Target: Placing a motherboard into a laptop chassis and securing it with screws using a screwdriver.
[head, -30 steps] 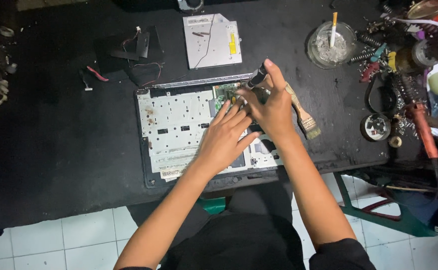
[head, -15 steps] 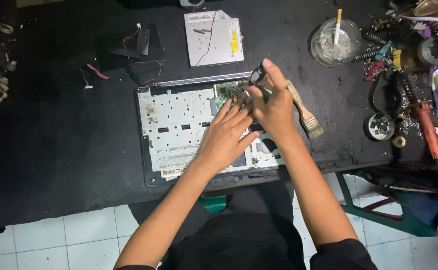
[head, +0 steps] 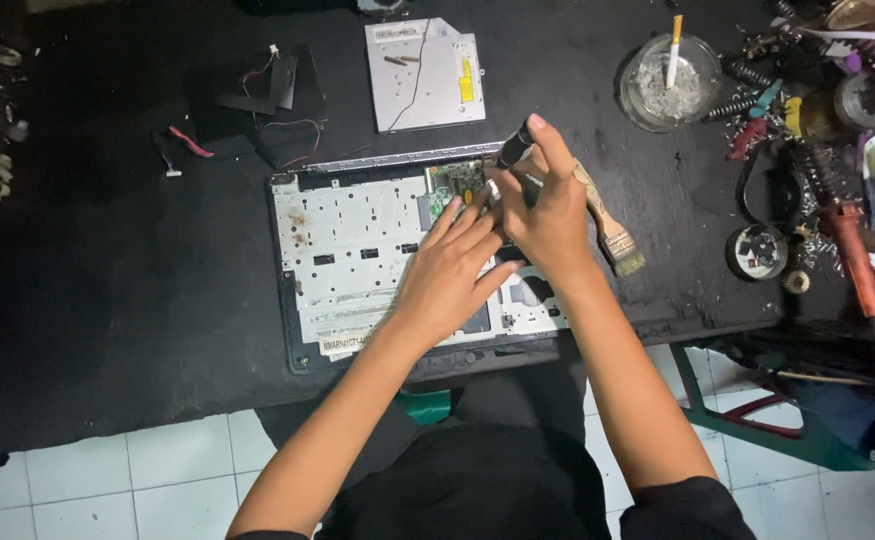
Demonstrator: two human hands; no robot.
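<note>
Screwdriver (head: pixel 514 146) upright in right hand (head: pixel 547 215)

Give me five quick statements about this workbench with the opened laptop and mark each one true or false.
1. The right hand grips a dark-handled screwdriver over the opened laptop base. True.
2. The left hand hangs off the table, clear of the laptop. False: it rests on the laptop base, fingers beside the green circuit board.
3. A silver optical drive lies on the table beyond the laptop. True.
4. The paintbrush stands upright in the glass ashtray. False: it lies flat on the table beside the right hand.
5. The table has a white top. False: it is black; the floor tiles are white.
</note>
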